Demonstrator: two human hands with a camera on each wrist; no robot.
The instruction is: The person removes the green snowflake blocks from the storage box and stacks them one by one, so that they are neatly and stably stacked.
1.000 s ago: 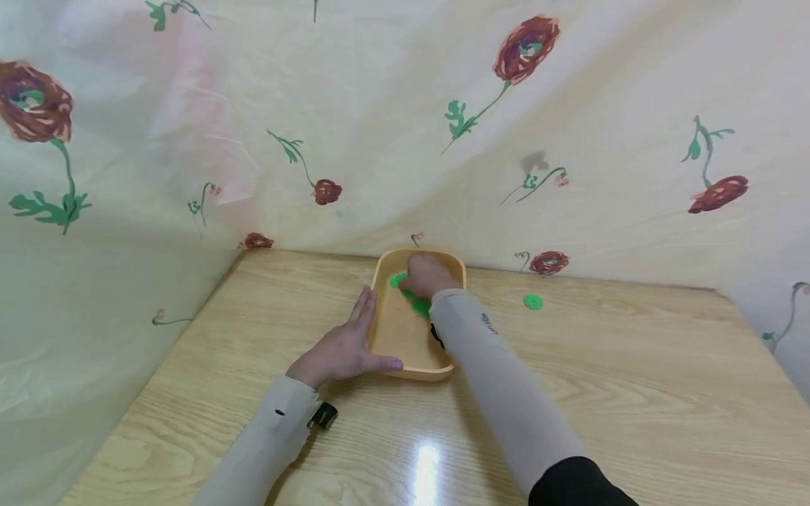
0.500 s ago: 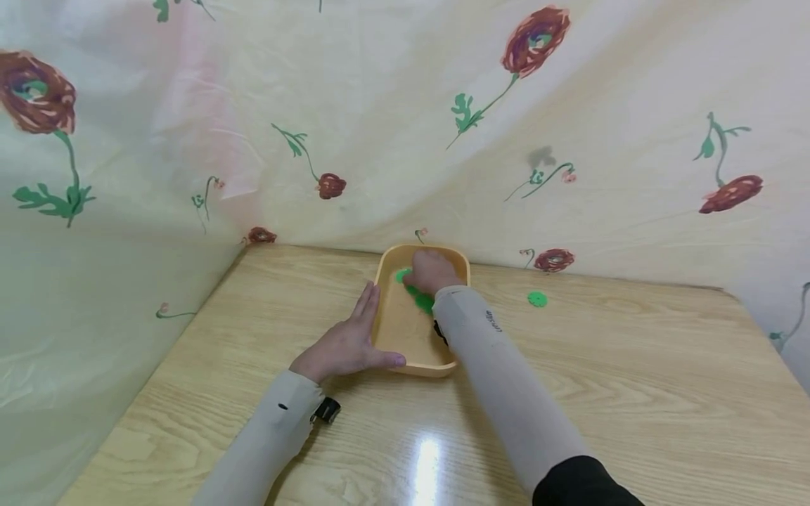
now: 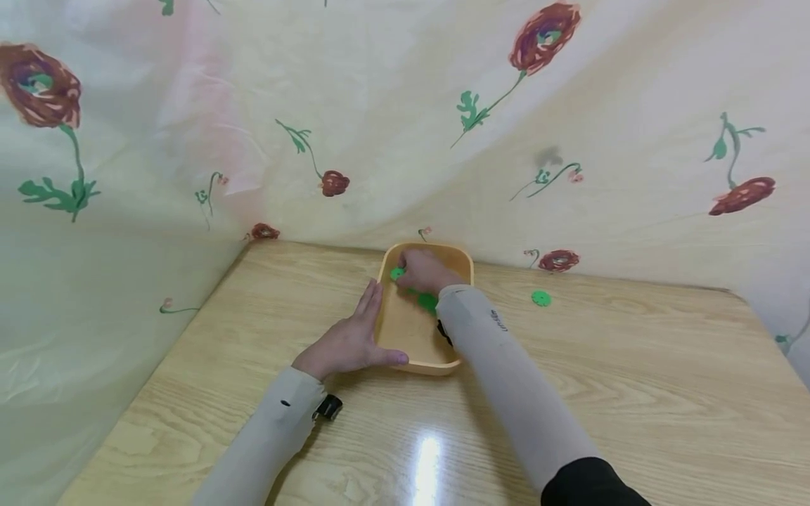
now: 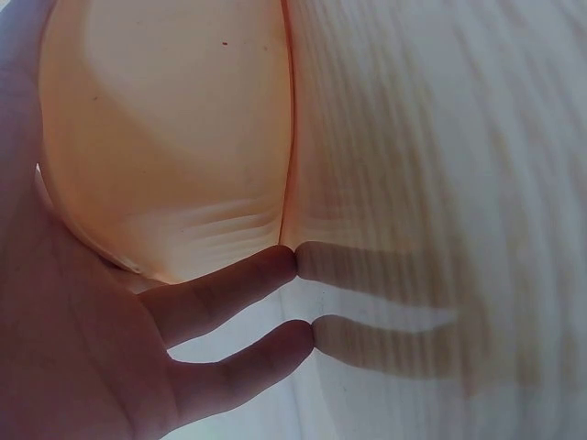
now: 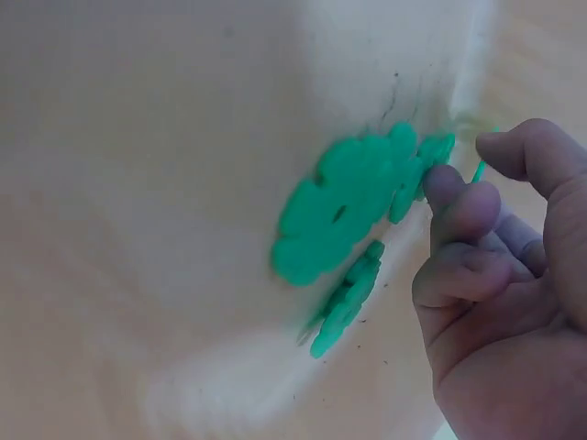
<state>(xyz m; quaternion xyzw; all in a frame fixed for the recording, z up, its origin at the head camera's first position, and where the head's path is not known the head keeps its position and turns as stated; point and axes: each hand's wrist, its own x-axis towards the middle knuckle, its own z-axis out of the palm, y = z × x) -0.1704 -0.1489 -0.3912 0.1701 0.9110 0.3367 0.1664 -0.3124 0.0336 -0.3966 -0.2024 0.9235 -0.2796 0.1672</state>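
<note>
A yellow-orange plastic tray (image 3: 405, 323) with rounded corners stands on the wooden table near the back wall. My left hand (image 3: 351, 346) rests against its left side, fingers extended along the outer wall and thumb at the near rim. Reaching inside, my right hand (image 3: 425, 273) pinches a green flower-shaped disc (image 3: 396, 273) between thumb and fingers. That disc shows edge-on in the right wrist view. Below the hand, more green flower-shaped discs (image 5: 339, 215) lie in the tray, one leaning by the wall (image 5: 347, 307). My right forearm hides part of the tray.
Another green flower-shaped disc (image 3: 541, 299) lies on the table (image 3: 607, 393) to the right of the tray. A flower-printed sheet (image 3: 380, 126) hangs close behind the tray and along the left side.
My right hand has shifted slightly left within the tray, and a green disc now shows at its fingertips. The left hand stays against the tray. The head view has shifted slightly.
</note>
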